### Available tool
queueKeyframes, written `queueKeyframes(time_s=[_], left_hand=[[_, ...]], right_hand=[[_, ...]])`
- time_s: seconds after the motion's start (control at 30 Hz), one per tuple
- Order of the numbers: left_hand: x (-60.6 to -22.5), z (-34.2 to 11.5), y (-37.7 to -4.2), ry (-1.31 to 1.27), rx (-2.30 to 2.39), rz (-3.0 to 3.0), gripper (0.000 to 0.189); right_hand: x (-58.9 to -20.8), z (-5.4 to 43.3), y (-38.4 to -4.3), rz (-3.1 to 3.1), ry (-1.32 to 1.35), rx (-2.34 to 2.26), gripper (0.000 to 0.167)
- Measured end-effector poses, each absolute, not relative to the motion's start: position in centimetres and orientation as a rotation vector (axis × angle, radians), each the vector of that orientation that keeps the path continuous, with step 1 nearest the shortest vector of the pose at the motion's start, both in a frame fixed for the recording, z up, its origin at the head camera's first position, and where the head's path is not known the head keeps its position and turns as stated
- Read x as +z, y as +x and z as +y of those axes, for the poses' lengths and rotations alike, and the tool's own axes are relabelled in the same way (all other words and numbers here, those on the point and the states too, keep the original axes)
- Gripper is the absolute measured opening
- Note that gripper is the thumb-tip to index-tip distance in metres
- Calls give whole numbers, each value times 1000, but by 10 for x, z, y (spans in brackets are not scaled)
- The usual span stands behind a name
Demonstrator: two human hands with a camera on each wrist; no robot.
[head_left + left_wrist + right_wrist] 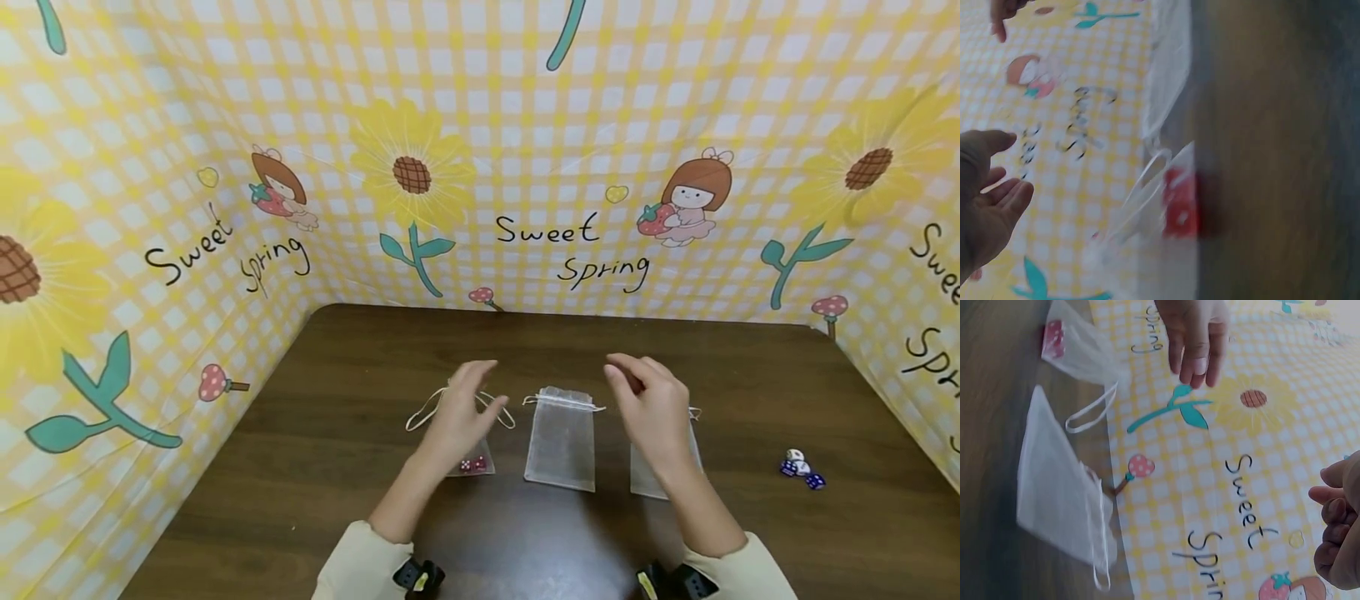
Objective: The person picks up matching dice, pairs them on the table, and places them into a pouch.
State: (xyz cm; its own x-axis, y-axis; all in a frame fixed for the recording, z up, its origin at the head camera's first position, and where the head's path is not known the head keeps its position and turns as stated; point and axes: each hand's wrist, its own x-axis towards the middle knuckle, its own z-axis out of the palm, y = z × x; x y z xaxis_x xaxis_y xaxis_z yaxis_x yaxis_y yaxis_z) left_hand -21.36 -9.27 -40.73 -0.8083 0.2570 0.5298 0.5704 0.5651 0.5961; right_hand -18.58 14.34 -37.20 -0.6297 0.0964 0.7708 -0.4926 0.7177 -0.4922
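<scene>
Over the left mesh drawstring bag hovers my left hand, thumb and fingers spread apart with nothing between them. Red dice show inside that bag, whose white cords loop out on both sides of the hand. A flat mesh bag lies between my hands, its cords drawn across the top. My right hand hangs above the right mesh bag, covering much of it; its fingers curl loosely and hold nothing, as the right wrist view also shows.
Blue and white dice sit in a small cluster at the right of the dark wooden table. A yellow checked cloth with printed flowers rises along the table's back and sides.
</scene>
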Motion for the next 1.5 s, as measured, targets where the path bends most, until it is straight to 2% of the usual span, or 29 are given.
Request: queueKeyframes(time_s=[0.33, 0.8, 1.23, 1.5], left_hand=[[-435, -47, -213, -1005, -1034, -2785, 67], [-459, -31, -217, -1310, -699, -2923, 61], [-459, -29, -215, -1323, -512, -3087, 61], [-459, -29, -215, -1289, -497, -3122, 57]], right_hand=[[-383, 172, -169, -2110, 240, 824, 8], [-393, 207, -156, -2157, 147, 772, 8], [-402, 236, -151, -2203, 14, 741, 7], [-407, 272, -144, -2324, -197, 679, 14]])
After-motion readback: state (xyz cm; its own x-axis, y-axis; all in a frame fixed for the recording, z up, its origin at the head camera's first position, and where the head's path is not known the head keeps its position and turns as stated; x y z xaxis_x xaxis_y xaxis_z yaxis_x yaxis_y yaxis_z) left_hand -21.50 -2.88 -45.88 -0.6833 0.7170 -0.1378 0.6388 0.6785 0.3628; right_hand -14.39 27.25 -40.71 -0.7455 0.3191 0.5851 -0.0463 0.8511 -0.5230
